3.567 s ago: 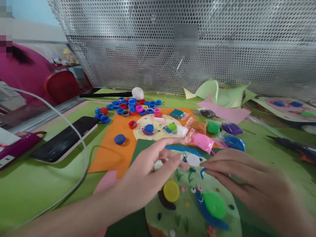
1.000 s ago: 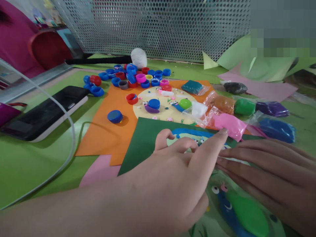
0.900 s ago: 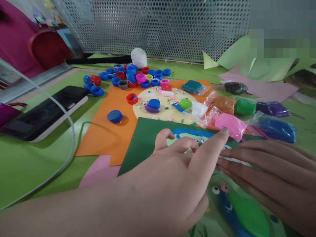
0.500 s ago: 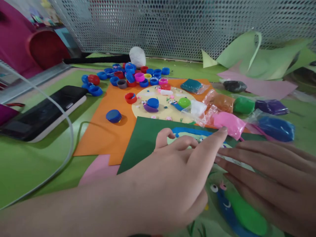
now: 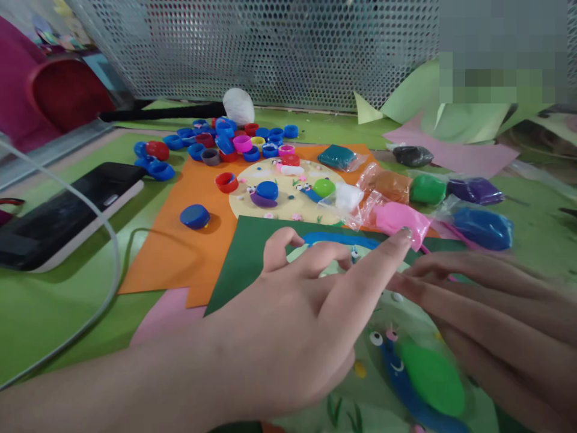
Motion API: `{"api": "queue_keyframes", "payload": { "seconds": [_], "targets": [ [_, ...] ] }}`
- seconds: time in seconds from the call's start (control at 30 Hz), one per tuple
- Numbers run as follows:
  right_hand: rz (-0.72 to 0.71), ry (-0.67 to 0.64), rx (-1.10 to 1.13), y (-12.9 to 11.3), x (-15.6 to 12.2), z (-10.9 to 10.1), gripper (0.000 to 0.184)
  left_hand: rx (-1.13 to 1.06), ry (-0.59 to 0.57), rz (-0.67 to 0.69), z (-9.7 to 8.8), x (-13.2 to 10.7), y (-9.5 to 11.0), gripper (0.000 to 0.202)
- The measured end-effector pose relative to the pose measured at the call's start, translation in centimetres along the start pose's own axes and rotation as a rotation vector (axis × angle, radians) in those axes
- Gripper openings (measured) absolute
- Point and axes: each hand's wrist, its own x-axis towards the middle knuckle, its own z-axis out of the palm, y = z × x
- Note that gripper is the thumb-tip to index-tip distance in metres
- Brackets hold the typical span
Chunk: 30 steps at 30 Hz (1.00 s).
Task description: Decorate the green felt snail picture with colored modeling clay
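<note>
My left hand (image 5: 288, 313) reaches over a green sheet (image 5: 238, 252) bearing a round pale picture. Its index finger is stretched towards a pink clay packet (image 5: 401, 219), the other visible fingers are bent and apart, and its thumb is hidden. Beside that index finger, my right hand (image 5: 491, 313) has its fingertips drawn together over the picture; anything between them is too small or hidden to make out. Below the hands, the picture carries a blue clay snail body (image 5: 396, 373) with a green shell (image 5: 435, 379) and googly eyes.
Behind lies an orange sheet (image 5: 157, 252) with another snail picture (image 5: 243, 201). Many bottle caps (image 5: 243, 143) are heaped at the back. Bagged clay, including a blue packet (image 5: 482, 227), lies right. A phone (image 5: 76, 210) and white cable (image 5: 115, 246) are left; a perforated metal panel (image 5: 270, 54) stands behind.
My right hand's fingers have gone from lying flatter over the picture to bent with tips together. The whole view has shifted slightly; my left hand keeps much the same pose.
</note>
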Motion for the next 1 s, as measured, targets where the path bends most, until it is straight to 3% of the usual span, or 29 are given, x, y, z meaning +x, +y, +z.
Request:
{"api": "queue_keyframes", "payload": {
  "seconds": [0.23,0.7,1.0],
  "targets": [
    [-0.007,0.018,-0.017,-0.01,0.29,0.28,0.047,0.054,-0.013,0.039,0.22,0.40,0.06,0.059],
    [-0.028,0.020,-0.042,-0.31,0.48,0.02,0.032,0.070,0.000,0.031,-0.32,0.31,-0.42,0.059],
    [-0.048,0.001,0.005,-0.15,0.32,0.29,0.034,0.093,-0.074,0.154,-0.56,0.21,-0.27,0.058]
  ]
}}
